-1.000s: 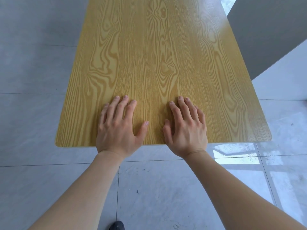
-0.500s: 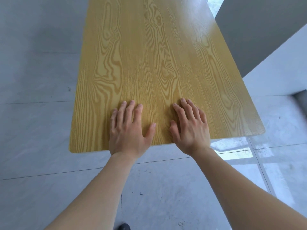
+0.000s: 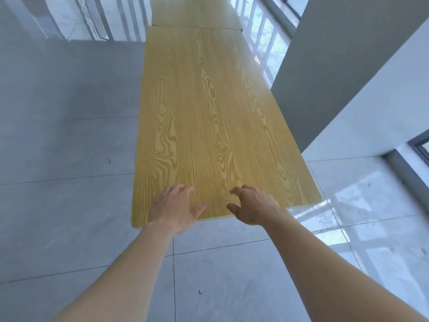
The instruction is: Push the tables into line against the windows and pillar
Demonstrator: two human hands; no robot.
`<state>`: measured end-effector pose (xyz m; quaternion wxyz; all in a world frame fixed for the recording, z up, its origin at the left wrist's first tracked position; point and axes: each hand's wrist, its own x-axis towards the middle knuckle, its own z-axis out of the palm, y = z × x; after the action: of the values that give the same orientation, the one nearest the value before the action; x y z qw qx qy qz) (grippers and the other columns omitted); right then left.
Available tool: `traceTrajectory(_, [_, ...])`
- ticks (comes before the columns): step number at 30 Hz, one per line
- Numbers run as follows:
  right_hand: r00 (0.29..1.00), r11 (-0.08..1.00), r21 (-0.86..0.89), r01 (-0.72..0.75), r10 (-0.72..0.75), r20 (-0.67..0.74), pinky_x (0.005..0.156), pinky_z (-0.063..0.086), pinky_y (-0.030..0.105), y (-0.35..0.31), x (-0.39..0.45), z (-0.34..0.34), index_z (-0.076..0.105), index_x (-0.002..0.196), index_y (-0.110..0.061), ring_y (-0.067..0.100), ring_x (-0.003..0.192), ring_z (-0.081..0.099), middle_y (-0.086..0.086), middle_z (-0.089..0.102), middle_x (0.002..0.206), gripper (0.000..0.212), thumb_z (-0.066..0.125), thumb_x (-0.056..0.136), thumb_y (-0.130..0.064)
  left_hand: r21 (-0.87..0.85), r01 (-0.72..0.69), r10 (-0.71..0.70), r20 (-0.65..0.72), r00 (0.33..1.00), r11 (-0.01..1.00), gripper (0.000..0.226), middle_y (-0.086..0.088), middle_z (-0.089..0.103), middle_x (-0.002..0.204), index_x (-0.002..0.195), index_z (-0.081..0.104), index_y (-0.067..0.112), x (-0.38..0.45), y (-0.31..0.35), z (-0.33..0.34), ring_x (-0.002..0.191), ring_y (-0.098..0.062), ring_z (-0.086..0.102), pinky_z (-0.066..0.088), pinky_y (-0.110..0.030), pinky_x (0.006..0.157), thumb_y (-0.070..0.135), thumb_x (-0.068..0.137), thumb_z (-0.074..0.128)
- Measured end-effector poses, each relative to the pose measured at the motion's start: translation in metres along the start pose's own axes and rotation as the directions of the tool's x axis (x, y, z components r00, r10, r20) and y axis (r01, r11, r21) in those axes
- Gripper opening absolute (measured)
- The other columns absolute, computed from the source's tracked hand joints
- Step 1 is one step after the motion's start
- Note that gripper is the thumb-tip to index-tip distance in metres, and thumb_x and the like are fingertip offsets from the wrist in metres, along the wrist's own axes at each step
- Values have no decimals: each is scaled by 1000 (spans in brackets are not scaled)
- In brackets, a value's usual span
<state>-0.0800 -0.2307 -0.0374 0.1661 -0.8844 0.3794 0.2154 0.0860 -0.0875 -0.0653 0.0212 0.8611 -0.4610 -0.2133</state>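
The near table runs lengthwise away from the viewer, its far end touching or almost touching a second table of the same wood grain, so the two form one line. Its right edge passes close along the grey pillar; whether it touches cannot be told. Beyond the pillar the windows run along the right of both tables.

The left hand lies at the near end of the top, fingers spread loosely, gripping nothing. The right hand is beside it, fingers curled and lifted, thumb near the edge, also holding nothing; whether it presses on the top is unclear. The hands are apart.

The step in hand looks like the close of the push on this table, with the end joint already nearly shut. The next move probably calls for a check of the seam and the right edge, then a small sideways nudge if the table sits off line.

Around it is bare tiled floor, glossy on the right where light reflects. Nothing lies in the table's path; the pillar corner is the only thing that could catch the right edge.
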Motion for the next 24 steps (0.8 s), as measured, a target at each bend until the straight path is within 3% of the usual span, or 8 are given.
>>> traceTrajectory(3, [999, 1000, 2, 29, -29, 19, 98, 46, 42, -3, -22, -18, 40, 151, -27, 27, 131, 51, 0, 49, 147, 59, 50, 100, -55, 27, 43, -45, 77, 996, 999, 77, 7, 35, 161, 156, 34, 31, -22, 2, -31, 149, -21, 32, 30, -45, 117, 75, 93, 38])
traceTrajectory(13, [985, 985, -33, 170, -169, 20, 99, 47, 43, -52, -66, -75, 40, 152, -26, 29, 130, 53, 2, 50, 147, 60, 49, 100, -55, 32, 168, -170, 96, 981, 985, 71, 7, 43, 156, 150, 41, 35, -94, -27, -118, 144, -21, 38, 36, -43, 113, 76, 92, 39])
traceTrajectory(19, [969, 966, -80, 247, -248, 1, 97, 49, 44, -128, -36, -111, 44, 149, -23, 30, 129, 54, 4, 52, 145, 59, 50, 100, -55, -34, 264, -263, 18, 965, 964, 70, 8, 46, 154, 148, 44, 36, -99, -102, -161, 142, -18, 42, 36, -39, 112, 76, 91, 43])
traceTrajectory(24, [950, 944, -115, 310, -312, 2, 99, 46, 44, -233, 14, -129, 43, 150, -25, 29, 133, 51, 3, 49, 149, 59, 49, 100, -56, -70, 326, -328, -24, 944, 943, 68, 5, 48, 153, 147, 44, 36, -86, -198, -191, 141, -20, 45, 38, -37, 112, 75, 91, 44])
